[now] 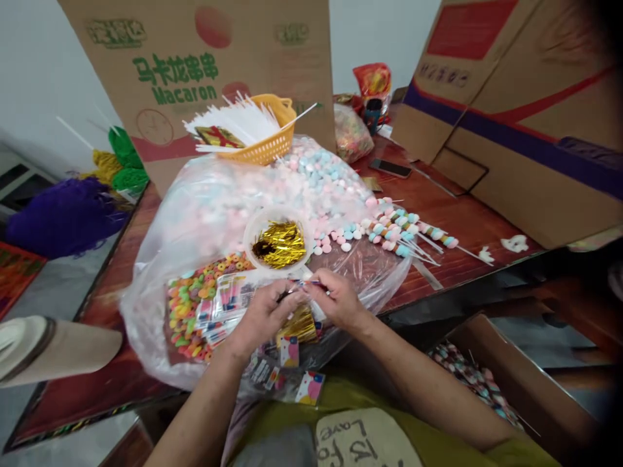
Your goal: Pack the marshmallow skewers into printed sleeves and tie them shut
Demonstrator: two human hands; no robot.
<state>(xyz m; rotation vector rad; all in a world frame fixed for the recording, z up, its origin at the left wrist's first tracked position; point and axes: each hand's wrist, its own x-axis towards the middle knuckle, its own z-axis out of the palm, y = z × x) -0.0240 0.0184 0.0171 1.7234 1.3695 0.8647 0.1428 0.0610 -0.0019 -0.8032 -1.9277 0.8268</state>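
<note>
My left hand (270,308) and my right hand (341,299) meet low in the middle, fingers pinched on a small thin thing between them. What it is I cannot make out. Just beyond them stands a clear plastic bowl (249,228) with shiny gold twist ties (288,241) in it. Printed clear packets (224,301) lie left of my left hand, beside colourful ring candies (187,311). More gold strips (302,324) are below my fingers. A printed card packet (309,388) rests near my lap.
Pastel marshmallows (324,172) lie on plastic sheeting, with marshmallow skewers (396,227) to the right. A yellow basket (265,152) holds white sticks (243,123). Cardboard boxes (272,71) stand behind and right. A phone (390,168) and a lidded cup (73,347) are also present.
</note>
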